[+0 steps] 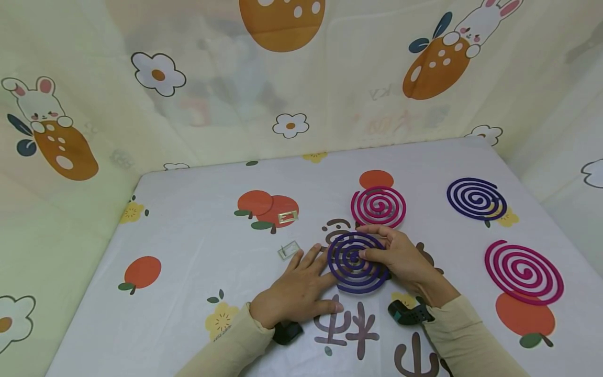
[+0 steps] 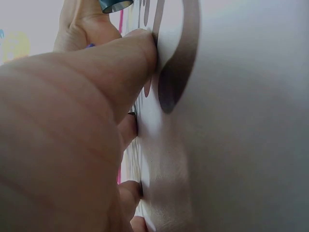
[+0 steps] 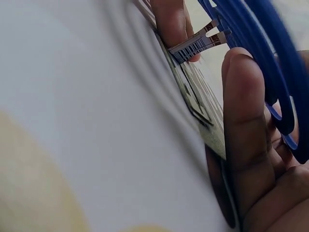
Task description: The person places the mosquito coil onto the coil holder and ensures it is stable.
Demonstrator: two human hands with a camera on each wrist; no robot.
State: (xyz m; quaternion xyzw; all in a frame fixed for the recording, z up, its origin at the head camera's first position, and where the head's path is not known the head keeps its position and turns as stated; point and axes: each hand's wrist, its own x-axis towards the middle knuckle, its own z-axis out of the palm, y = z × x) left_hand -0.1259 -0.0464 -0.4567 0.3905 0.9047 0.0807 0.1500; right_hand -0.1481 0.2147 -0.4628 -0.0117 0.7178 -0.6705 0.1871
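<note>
My right hand (image 1: pixel 407 262) pinches a dark blue mosquito coil (image 1: pixel 353 256) near its middle and right edge. My left hand (image 1: pixel 301 288) lies palm down on the tablecloth, its fingers spread and the forefinger side reaching to the coil's left edge. Under the coil, the right wrist view shows a thin metal coil stand (image 3: pixel 198 46) with its forked tip raised close to the blue rings (image 3: pixel 287 38). A fingertip (image 3: pixel 171 24) rests by that stand's flat base. Whether the tip is lodged in the coil I cannot tell.
Two more metal stands, one gold (image 1: pixel 288 216) and one pale (image 1: pixel 288 250), lie beyond the left fingers. A pink coil (image 1: pixel 379 205) lies behind the hands. At the right are another blue coil (image 1: pixel 477 199) and another pink coil (image 1: pixel 524 272). A patterned curtain (image 1: pixel 212 115) hangs behind the table.
</note>
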